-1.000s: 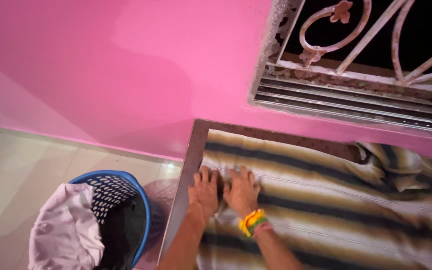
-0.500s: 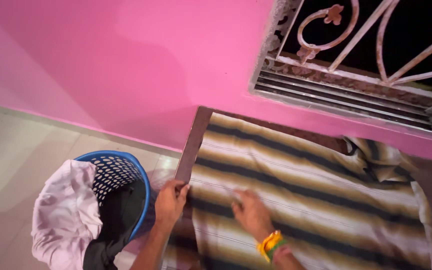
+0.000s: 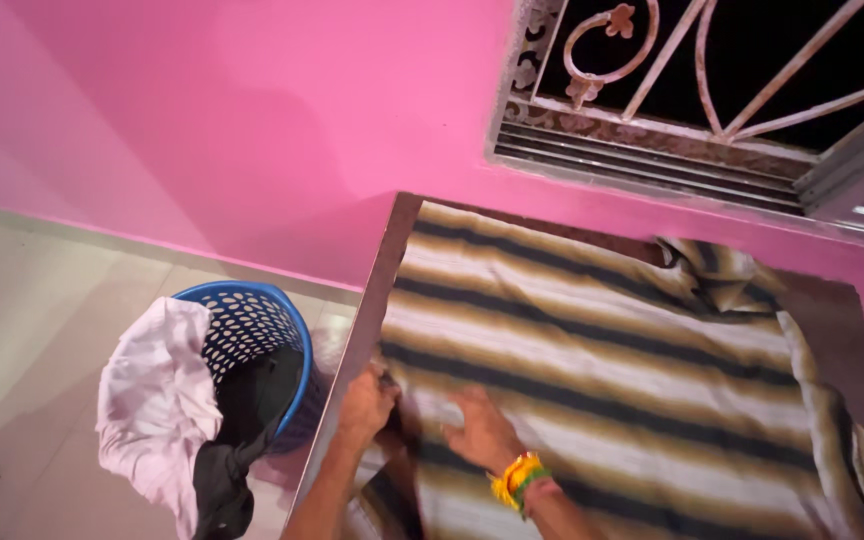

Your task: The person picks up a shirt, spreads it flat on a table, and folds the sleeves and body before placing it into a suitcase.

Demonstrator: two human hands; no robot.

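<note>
Our left hand (image 3: 367, 402) pinches the striped shirt (image 3: 592, 360) at the worktop (image 3: 377, 275) edge — right hand (image 3: 482, 432) flat beside it; shirt's length stretches away rightward.

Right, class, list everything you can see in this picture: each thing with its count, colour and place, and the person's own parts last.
shirt: one, striped cream, tan and dark, spread flat on the table
table: one, grey edge, against the wall
basket: one, blue with holes, on the floor left of the table
pale cloth: one, pinkish white, draped over the basket's rim
dark cloth: one, black, hanging out of the basket
wall: one, pink, behind the table
window grille: one, pale scrolled metal, top right
floor: pale tiles, left
wristband: one, yellow and green, right wrist
left hand: gripping the shirt's edge
right hand: flat on the shirt
</note>
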